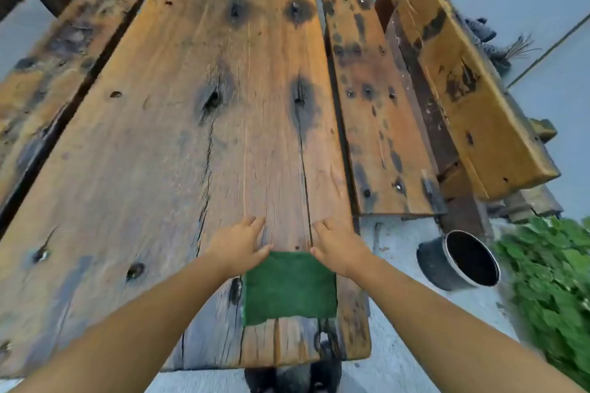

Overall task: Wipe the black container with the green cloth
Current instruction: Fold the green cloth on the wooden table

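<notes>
A square green cloth point(289, 288) lies flat near the front edge of a weathered wooden table point(153, 175). My left hand point(238, 244) hovers or rests on the wood just beyond the cloth's far left corner, fingers relaxed and empty. My right hand point(338, 247) is at the cloth's far right corner, fingers straight, holding nothing. The black container point(459, 260), a round pot with a dark inside, stands on the grey ground to the right of the table, about an arm's width from my right hand.
A wooden bench point(380, 112) with a tilted backrest point(472, 96) runs along the table's right side. Another bench point(41, 83) lies at the left. Green leafy plants point(552, 290) grow just right of the container. Grey concrete floor point(392, 265) surrounds the furniture.
</notes>
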Available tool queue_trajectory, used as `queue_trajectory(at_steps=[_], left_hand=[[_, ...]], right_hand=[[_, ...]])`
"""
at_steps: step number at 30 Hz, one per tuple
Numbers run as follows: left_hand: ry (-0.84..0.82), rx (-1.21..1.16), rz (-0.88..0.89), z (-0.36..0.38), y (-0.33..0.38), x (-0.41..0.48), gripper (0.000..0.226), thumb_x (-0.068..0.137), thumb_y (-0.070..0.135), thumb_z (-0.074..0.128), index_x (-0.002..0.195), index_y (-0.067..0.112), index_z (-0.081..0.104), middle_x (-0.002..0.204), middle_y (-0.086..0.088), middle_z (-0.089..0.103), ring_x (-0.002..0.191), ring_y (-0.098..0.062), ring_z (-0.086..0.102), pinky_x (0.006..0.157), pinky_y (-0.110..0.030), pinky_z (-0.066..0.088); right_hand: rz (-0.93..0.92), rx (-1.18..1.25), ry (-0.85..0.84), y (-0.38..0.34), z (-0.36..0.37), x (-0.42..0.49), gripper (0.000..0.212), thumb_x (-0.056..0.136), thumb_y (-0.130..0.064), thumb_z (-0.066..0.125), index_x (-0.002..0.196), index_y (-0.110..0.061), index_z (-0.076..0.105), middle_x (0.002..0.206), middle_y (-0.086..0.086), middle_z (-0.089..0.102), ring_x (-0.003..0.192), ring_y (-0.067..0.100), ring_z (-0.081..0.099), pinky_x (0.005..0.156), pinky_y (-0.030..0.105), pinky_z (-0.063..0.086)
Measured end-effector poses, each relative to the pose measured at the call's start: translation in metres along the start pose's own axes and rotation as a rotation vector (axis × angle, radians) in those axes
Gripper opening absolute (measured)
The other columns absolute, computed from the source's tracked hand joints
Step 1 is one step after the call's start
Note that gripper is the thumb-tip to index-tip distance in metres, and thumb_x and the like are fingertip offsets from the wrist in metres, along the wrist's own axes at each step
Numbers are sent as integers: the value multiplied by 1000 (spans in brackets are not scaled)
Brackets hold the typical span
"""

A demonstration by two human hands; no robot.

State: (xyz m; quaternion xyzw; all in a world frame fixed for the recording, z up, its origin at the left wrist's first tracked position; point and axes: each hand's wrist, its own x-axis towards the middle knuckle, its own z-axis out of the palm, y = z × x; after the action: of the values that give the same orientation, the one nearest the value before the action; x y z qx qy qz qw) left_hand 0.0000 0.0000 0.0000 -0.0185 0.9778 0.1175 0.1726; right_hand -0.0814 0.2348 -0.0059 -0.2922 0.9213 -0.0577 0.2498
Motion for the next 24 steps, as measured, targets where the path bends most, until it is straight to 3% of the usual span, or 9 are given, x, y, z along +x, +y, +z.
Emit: queue_trajectory(at_steps=[4,7,13,16,20,24], left_hand=[[-131,-91,-3,45,-7,6,50,96,40,54,137,12,51,134,-5,54,118,-25,58,97,-38,51],[-144,-100,41,73,-13,17,50,93,35,60,136,11,52,143,-11,48,130,-29,48,109,-40,43],[-117,-180,-20,98,-14,34,37,92,20,63,126,9,55,125,-10,53,116,-30,53,96,-43,50],[-75,-177,-35,104,-16,36,31,92,13,61,122,8,57,119,-12,57,112,-32,54,93,-45,50],[-29,-117,-70,107,-15,35,22,94,17,62,114,9,61,113,-10,60,108,-31,55,93,-45,46],[23,-203,-84,99,-12,28,15,93,13,63,108,9,61,109,-8,61,100,-31,60,89,-42,47]], right_hand=[[60,-82,-143,5,34,6,48,98,-32,57,139,-9,47,145,15,48,129,37,50,105,51,45],[69,-131,-182,11,59,14,48,97,-26,57,141,-11,47,147,16,48,128,37,50,105,50,45],[67,-128,-60,21,75,27,41,90,-6,58,131,-8,51,140,16,49,118,38,53,93,45,50],[96,8,-27,30,73,36,32,87,5,57,117,-6,61,127,18,60,112,38,57,84,39,47],[142,83,-47,40,70,37,23,89,5,57,107,-6,66,115,17,64,106,37,58,81,38,48],[150,152,-2,45,66,30,12,91,0,60,101,-5,65,109,14,64,102,34,59,81,40,51]])
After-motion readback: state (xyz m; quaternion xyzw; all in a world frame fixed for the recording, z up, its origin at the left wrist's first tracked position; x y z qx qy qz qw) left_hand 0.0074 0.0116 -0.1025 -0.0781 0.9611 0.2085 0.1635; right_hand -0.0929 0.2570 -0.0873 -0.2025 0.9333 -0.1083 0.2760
